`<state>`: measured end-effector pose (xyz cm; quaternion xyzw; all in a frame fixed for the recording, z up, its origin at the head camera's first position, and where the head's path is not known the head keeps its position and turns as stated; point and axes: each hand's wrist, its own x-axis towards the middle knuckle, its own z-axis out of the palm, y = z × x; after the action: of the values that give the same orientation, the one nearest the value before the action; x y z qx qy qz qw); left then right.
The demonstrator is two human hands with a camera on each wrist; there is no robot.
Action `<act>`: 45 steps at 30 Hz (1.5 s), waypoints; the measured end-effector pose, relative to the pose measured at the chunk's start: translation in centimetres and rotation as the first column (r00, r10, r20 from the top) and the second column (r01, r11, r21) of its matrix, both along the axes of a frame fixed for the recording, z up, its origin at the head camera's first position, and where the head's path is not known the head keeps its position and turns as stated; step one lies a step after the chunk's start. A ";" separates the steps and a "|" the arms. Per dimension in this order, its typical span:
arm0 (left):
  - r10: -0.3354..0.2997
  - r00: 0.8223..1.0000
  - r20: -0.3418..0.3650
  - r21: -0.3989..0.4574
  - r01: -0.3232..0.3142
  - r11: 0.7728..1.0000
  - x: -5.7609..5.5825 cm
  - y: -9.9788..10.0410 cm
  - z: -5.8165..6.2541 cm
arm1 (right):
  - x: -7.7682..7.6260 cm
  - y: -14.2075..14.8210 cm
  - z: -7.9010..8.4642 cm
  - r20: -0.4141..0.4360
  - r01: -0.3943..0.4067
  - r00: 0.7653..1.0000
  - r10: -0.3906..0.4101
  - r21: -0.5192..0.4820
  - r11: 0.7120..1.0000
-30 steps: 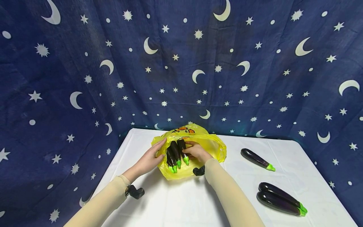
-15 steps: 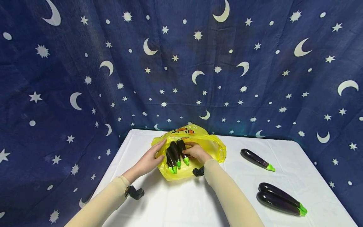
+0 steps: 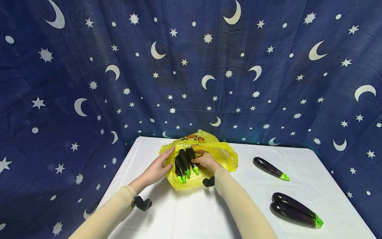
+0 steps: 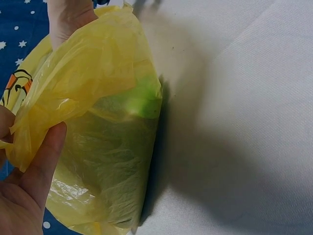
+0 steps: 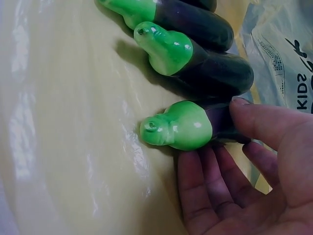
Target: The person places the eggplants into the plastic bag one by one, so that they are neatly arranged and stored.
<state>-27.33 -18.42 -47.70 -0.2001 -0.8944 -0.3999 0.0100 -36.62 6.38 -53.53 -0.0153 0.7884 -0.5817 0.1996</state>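
Note:
A yellow plastic bag [image 3: 194, 184] lies on its side with its mouth facing me. My left hand [image 3: 156, 168] holds the bag's left rim; in the left wrist view its thumb [image 4: 49, 152] and fingers have the film between them. Inside the bag, my right hand [image 3: 206, 161] grips an eggplant [image 3: 191, 154] with a green cap. Thumb and fingers sit either side of this eggplant's dark body in the right wrist view, just behind its cap [image 5: 190, 125]. Several more eggplants [image 3: 184, 159] lie alongside to the left, caps toward me.
On the white-covered table [image 3: 191, 219], a single eggplant [image 3: 268, 167] lies right of the bag. Closer to me at the right, a pair of eggplants [image 3: 293, 210] lie side by side. A blue curtain [image 3: 191, 83] with moons and stars hangs behind the table.

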 end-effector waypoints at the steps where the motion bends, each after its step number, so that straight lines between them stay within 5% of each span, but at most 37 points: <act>1: -0.001 1.000 0.000 0.003 0.001 1.000 0.0 0.0 0.0 | 0.0 0.0 0.0 -0.003 0.001 1.000 -0.001 0.006 1.000; 36: -0.014 1.000 -0.004 -0.002 0.014 1.000 0.0 0.4 0.1 | 0.6 1.3 1.6 -0.044 -0.042 0.998 0.040 -0.040 0.998; 45: -0.011 1.000 -0.023 -0.008 0.011 1.000 0.1 0.4 0.1 | 1.1 1.9 2.0 -0.082 -0.078 0.994 0.079 0.012 0.997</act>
<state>-27.27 -18.03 -47.62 -0.2098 -0.8947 -0.3939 0.0173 -35.55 8.30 -51.54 -0.0692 0.7971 -0.5690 0.1898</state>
